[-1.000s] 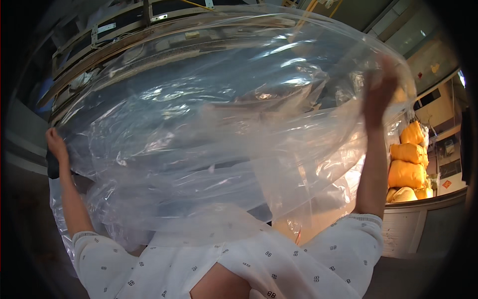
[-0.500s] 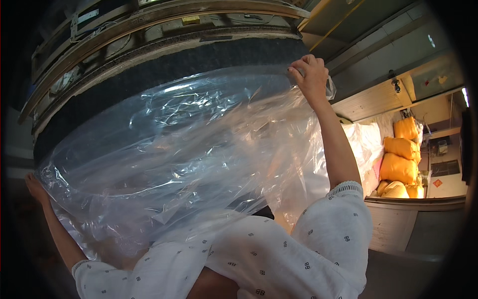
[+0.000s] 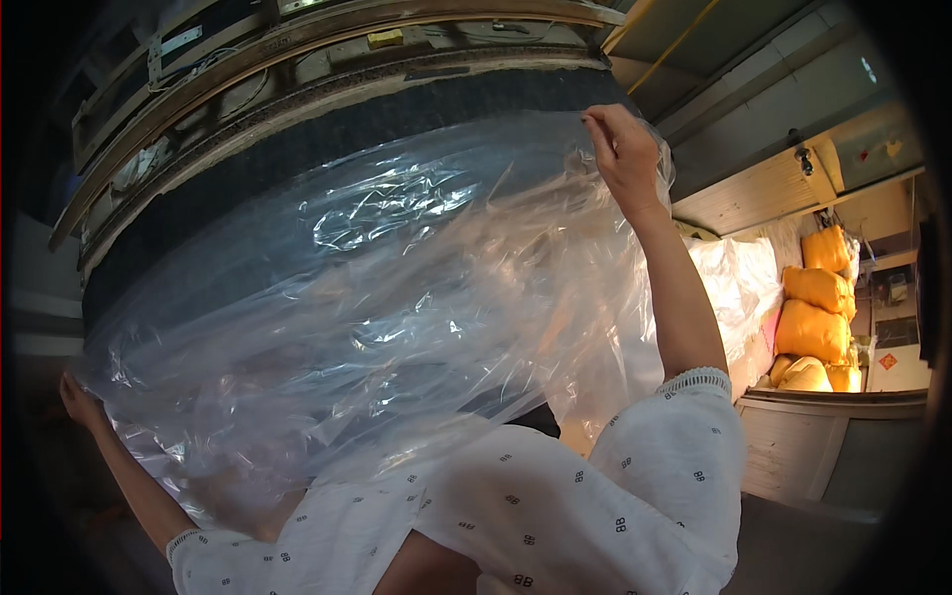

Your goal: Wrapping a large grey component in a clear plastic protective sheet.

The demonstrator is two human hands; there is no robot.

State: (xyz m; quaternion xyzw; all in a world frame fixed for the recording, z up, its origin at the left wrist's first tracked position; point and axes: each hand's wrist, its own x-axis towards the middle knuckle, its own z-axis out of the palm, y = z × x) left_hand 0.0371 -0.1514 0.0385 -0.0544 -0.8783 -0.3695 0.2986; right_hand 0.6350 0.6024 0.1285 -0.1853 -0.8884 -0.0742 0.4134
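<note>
A large clear plastic sheet [image 3: 397,288], crinkled and shiny, stretches between my outspread arms over a dark work surface [image 3: 268,164]. Its near part drapes against the front of my white patterned shirt [image 3: 555,506]. At the far right my right hand [image 3: 625,154] pinches the upper corner of the plastic between thumb and fingers. My left hand [image 3: 79,397] is closed at the sheet's left edge; its fingertips are partly hidden by the dim light and the plastic.
Beyond the dark surface run a long wooden rail [image 3: 347,35] and metal machine parts. Stacked orange bundles [image 3: 813,327] and a pale plastic-wrapped pile [image 3: 734,288] lie to the right, past a wooden panel [image 3: 764,193]. A small yellow block [image 3: 385,39] sits behind the rail.
The sheet's far edge has risen slightly at the right and looks less taut. My left hand sits a little lower and nearer, and my right hand has turned slightly. The view has shifted a little.
</note>
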